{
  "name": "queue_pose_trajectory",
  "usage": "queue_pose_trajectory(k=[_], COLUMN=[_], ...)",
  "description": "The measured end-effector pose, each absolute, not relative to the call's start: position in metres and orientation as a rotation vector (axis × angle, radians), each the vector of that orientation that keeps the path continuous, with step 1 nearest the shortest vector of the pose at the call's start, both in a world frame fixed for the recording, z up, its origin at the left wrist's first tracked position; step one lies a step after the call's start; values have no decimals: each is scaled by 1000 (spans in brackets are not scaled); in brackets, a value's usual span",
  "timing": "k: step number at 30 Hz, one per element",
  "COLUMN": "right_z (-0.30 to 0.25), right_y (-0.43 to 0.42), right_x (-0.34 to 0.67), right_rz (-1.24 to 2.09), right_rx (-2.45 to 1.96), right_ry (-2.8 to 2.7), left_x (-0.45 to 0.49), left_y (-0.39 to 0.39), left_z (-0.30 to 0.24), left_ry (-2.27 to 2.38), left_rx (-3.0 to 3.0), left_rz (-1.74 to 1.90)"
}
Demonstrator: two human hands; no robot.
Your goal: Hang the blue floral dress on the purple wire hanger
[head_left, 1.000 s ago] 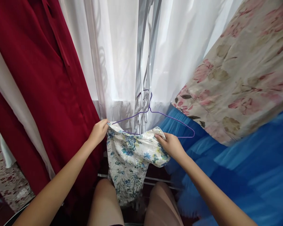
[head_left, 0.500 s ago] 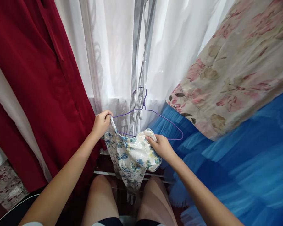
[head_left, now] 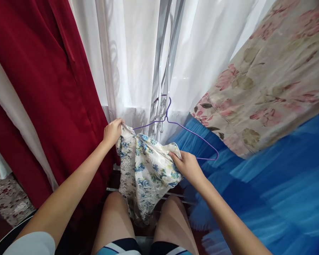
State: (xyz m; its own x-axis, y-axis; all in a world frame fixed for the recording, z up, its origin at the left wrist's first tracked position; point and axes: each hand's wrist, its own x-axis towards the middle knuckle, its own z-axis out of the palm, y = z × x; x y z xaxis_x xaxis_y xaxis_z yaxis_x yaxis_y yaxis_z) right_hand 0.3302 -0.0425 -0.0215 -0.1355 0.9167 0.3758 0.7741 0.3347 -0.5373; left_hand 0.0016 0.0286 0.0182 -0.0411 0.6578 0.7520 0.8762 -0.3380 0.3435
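A white garment with blue and yellow-green flowers [head_left: 146,173] hangs between my two hands, its lower part draping down between my knees. My left hand [head_left: 113,132] pinches its upper left corner, next to the red cloth. My right hand [head_left: 187,165] grips the upper right edge, thumb on top. A purple hanger [head_left: 192,133] sits behind the garment. Its left arm runs into the garment's top left part, while its right arm sticks out bare past my right hand. The hanger's hook is up against white straps, and I cannot tell whether it hangs on them.
Long red cloth [head_left: 50,95] hangs on the left. White curtain-like fabric [head_left: 133,53] with dangling white straps [head_left: 163,63] is straight ahead. To the right hang a pink-flowered beige cloth [head_left: 271,88] and blue tulle [head_left: 268,198]. My bare knees [head_left: 117,212] are just below.
The garment's left side has been drawn over the hanger's left end, and the cloth is spread wider. The hanger's right end has shifted right. Both hands keep hold of the garment.
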Motion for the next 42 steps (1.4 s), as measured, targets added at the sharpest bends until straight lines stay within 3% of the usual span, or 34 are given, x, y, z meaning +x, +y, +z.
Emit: queue_pose_trajectory(k=[5, 12, 19, 25, 31, 34, 40, 42], right_z=[-16, -16, -34, -43, 10, 37, 54, 39], right_y=[-46, -47, -51, -62, -42, -36, -56, -57], right_x=[328, 323, 340, 392, 419, 426, 442, 438], right_rz=[265, 243, 318, -128, -208, -47, 1138, 1230], right_rx=[-1513, -1597, -1242, -1079, -1349, -1448, -1322, -1223], right_ry=[-2011, -2022, -1861, -1502, -1581, -1773, -1951, -1802], left_x=[-12, 40, 63, 54, 57, 50, 12, 6], left_y=[32, 32, 12, 4, -7, -10, 0, 4], left_z=[-7, 35, 35, 29, 31, 31, 19, 8], left_ry=[-1605, -1409, -1404, -1318, -1289, -1366, -1523, -1554], left_rx=[-2039, -2113, -2357, -2319, -2331, -2261, -2180, -2225], left_rz=[-1446, -1639, -1519, -1473, -1450, -1404, -1511, -1627])
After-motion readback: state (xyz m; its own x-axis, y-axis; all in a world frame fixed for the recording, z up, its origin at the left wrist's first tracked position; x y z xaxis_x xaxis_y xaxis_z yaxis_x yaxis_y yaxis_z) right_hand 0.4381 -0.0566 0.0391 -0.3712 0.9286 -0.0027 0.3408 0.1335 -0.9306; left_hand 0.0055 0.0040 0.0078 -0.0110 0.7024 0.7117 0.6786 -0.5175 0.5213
